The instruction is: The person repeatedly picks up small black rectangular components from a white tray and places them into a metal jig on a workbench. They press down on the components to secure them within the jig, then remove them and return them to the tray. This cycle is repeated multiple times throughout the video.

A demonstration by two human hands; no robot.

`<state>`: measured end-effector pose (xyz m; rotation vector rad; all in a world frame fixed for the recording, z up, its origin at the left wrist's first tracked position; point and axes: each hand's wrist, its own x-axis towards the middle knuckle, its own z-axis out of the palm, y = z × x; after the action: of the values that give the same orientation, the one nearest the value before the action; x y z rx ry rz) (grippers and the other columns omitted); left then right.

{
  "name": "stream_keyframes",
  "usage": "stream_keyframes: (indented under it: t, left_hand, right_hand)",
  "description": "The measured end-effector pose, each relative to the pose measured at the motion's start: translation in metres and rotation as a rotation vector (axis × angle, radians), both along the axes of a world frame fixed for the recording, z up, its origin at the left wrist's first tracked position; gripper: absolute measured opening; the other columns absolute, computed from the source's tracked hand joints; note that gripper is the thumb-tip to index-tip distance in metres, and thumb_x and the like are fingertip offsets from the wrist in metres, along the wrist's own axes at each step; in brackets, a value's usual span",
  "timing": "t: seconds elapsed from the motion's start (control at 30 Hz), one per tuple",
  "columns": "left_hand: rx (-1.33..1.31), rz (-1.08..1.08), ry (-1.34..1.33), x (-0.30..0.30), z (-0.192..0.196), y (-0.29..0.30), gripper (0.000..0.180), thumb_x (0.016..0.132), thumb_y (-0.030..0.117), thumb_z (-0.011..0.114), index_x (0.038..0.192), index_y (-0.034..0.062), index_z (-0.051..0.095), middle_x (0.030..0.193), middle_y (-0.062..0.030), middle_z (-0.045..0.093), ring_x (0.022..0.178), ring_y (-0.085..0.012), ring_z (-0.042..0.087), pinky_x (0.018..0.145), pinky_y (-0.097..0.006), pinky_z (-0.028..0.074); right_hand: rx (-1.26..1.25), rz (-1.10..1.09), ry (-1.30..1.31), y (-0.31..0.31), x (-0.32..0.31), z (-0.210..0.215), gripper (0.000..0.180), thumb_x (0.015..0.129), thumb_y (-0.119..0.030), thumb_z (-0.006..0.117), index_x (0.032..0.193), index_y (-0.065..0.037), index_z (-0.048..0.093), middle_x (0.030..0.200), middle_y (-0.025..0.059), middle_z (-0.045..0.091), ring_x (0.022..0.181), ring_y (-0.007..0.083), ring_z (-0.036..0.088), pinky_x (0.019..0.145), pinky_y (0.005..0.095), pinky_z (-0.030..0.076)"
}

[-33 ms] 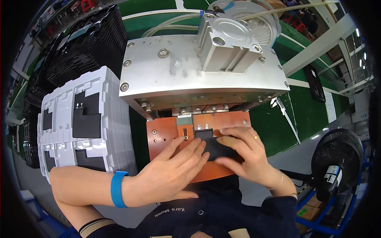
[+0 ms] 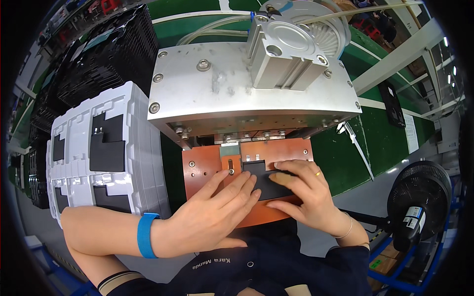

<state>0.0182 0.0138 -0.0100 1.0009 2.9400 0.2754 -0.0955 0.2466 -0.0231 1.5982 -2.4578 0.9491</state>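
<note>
A flat black part [image 2: 264,183] lies on an orange fixture plate [image 2: 202,165] under the head of a metal press [image 2: 222,84]. My left hand [image 2: 207,217], with a blue wristband [image 2: 144,235], rests flat on the plate, fingers spread, fingertips touching the part's left edge. My right hand [image 2: 306,197], wearing a ring and a thin bracelet, covers the part's right side. Its fingertips sit on the part's top and its thumb at the lower edge. Much of the part is hidden under my fingers.
A grey pneumatic cylinder [image 2: 284,52] sits on top of the press. A stack of white trays [image 2: 98,158] holding black parts stands to the left, with black trays [image 2: 98,59] behind it. A black fan [image 2: 419,197] stands at the right.
</note>
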Motion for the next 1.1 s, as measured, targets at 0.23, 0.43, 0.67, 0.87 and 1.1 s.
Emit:
stream_keyframes:
  t: [0.23,0.43,0.67,0.87,1.1]
  left_hand:
    - [0.061,0.089,-0.030,-0.010,0.001,-0.006,0.090,0.085,0.070,0.060,0.145,0.0042,0.049,0.150,-0.0242,0.045,0.141,-0.0386,0.041,0.113,-0.055,0.033]
    - [0.045,0.112,-0.040,-0.010,0.001,-0.007,0.088,0.086,0.070,0.059,0.145,0.0047,0.050,0.150,-0.0239,0.044,0.142,-0.0387,0.040,0.113,-0.055,0.033]
    - [-0.004,0.113,-0.062,-0.011,0.004,-0.005,0.085,0.088,0.068,0.058,0.145,0.0054,0.050,0.152,-0.0229,0.043,0.144,-0.0378,0.038,0.115,-0.055,0.032]
    - [-0.013,0.111,-0.103,-0.013,0.006,-0.005,0.085,0.088,0.067,0.059,0.146,0.0061,0.048,0.153,-0.0223,0.042,0.145,-0.0378,0.036,0.115,-0.055,0.031]
    - [0.008,0.122,-0.159,-0.014,0.008,-0.004,0.084,0.087,0.064,0.063,0.146,0.0067,0.049,0.153,-0.0225,0.042,0.145,-0.0386,0.037,0.115,-0.055,0.032]
  right_hand:
    - [0.027,0.011,0.012,-0.008,-0.021,-0.011,0.036,0.076,-0.019,0.083,0.107,-0.005,0.072,0.120,0.0100,0.066,0.107,0.0305,0.060,0.091,0.0390,0.051]
    - [-0.016,0.033,-0.030,-0.014,-0.030,-0.012,0.034,0.074,-0.020,0.085,0.103,-0.005,0.074,0.116,0.0092,0.068,0.106,0.0298,0.060,0.091,0.0389,0.052]
    - [-0.006,0.049,-0.030,-0.015,-0.033,-0.010,0.035,0.072,-0.020,0.085,0.101,-0.004,0.074,0.115,0.0098,0.068,0.106,0.0300,0.060,0.090,0.0395,0.052]
    - [0.013,0.055,-0.048,-0.016,-0.035,-0.008,0.036,0.072,-0.019,0.085,0.101,-0.004,0.073,0.114,0.0100,0.068,0.105,0.0304,0.060,0.089,0.0398,0.052]
    - [0.015,0.054,-0.057,-0.017,-0.035,-0.010,0.036,0.072,-0.020,0.085,0.102,-0.005,0.072,0.114,0.0094,0.067,0.105,0.0305,0.060,0.089,0.0401,0.051]
